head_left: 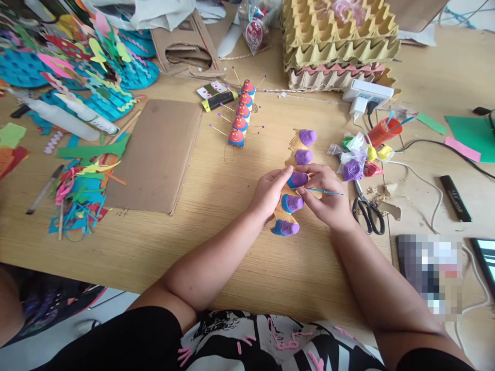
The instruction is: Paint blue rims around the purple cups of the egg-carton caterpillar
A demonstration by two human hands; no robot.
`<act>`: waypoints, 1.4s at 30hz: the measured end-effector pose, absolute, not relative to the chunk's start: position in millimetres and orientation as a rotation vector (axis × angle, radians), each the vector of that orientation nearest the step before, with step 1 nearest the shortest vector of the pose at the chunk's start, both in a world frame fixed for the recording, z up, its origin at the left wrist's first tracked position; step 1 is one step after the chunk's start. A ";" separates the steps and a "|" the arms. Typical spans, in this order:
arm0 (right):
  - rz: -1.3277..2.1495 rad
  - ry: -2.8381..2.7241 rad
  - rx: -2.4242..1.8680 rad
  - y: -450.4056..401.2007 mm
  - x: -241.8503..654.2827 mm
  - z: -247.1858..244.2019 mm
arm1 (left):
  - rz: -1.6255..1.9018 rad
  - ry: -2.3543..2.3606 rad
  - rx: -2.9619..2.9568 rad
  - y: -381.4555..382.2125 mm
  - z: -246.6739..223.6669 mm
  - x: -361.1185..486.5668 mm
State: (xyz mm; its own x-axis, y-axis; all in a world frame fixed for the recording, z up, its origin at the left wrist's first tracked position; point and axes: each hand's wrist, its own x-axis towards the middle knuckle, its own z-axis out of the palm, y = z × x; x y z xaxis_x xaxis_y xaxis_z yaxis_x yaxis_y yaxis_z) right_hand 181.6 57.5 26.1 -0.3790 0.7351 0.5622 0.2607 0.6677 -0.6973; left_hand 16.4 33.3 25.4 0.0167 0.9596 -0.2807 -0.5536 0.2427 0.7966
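A strip cut from an egg carton (284, 207) lies lengthwise in front of me, its several bumps covered in purple clay (308, 137), some with blue along the left side. My left hand (270, 190) holds the strip at its left edge near the middle bump. Between the thumb and fingers of my right hand (327, 196) is a thin blue stick (325, 191), its left end against the middle bump. Farther off stands another carton strip (240, 116) with red-and-blue bumps, smiling faces and purple-tipped sticks.
Cardboard (154, 154) and a heap of paper scraps (83, 190) lie to the left. Scissors (367, 208), bagged clay (353, 159) and an orange cup (382, 132) are at right. Behind are stacked egg trays (340, 51) and a power strip (368, 91).
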 end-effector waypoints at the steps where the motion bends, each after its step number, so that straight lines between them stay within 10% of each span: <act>1: 0.641 -1.937 -0.784 57.9 181.3 25.4 | 1.272 0.937 0.547 33.2 26.4 16.5; 42: 0.897 -1.626 -0.922 52.7 177.5 21.1 | 1.408 1.037 1.044 30.9 16.1 12.6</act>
State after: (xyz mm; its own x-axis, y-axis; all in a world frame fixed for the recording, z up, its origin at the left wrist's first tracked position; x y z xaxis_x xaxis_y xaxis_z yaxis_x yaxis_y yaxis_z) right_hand 177.5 52.7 21.1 -0.1884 0.8961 0.4018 0.1376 0.4292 -0.8927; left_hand 12.6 30.9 16.1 -0.0687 0.9959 0.0588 -0.2390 -0.0736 0.9682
